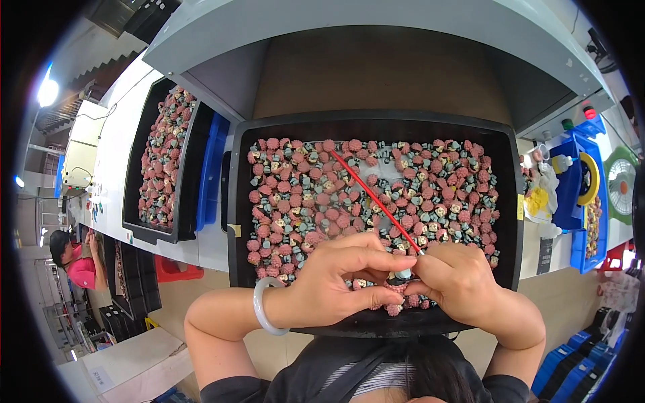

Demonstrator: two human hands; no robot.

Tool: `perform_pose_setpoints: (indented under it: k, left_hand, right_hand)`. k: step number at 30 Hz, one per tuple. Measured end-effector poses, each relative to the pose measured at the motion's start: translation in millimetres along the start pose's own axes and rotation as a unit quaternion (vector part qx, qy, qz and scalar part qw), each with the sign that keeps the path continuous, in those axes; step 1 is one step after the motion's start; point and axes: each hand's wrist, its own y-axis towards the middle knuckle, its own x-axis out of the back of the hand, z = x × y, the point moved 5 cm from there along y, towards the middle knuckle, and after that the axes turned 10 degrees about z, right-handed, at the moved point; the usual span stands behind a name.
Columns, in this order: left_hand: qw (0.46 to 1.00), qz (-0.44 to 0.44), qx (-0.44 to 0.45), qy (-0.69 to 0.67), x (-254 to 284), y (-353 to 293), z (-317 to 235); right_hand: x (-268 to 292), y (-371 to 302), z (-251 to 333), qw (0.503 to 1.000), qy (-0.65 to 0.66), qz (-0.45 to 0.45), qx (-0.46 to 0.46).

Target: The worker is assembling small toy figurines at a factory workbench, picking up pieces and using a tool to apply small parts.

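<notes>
Left hand point(342, 279) pinches one small figure point(401, 275) between thumb and fingertips, above the near side of the black tray point(376, 122), nearer its right wall than its left. Right hand point(463, 279) is curled closed around the lower end of a red stick point(376, 201), whose long shaft slants up over the tray toward its far side. What that lower end does against the figure is hidden by the fingers (so whether it touches, I cannot tell).

Slipping looks like the main risk: the figure is small and lumpy, and only fingertips hold it, so a hard push from the right hand could pop it loose. It would probably drop into the tray among the many loose pink-and-grey figures point(295, 201), and be hard to pick out again. The stick's free end could also knock those figures if the right wrist tips it down. A pale bracelet point(258, 305) on the left wrist, just by the tray's near edge, might bump the rim if that arm sinks.
</notes>
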Motion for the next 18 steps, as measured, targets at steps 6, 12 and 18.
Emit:
perform_pose_setpoints:
  k: [6, 12, 18]
  left_hand:
    - [0.999, 0.012, 0.025, -0.044, -1.3, 0.0, 1.9]
    - [0.998, 0.027, 0.036, -0.043, -1.8, 0.2, 1.3]
    - [0.997, 0.03, 0.045, -0.054, -2.9, -1.1, 2.8]
  right_hand:
    - [0.3, 0.1, -1.5, 1.0, 0.018, 0.008, 0.004]
    - [-1.1, -2.6, -2.7, 0.999, 0.023, 0.019, 0.019]
    - [-3.2, -3.1, -4.0, 0.999, 0.044, 0.025, 0.017]
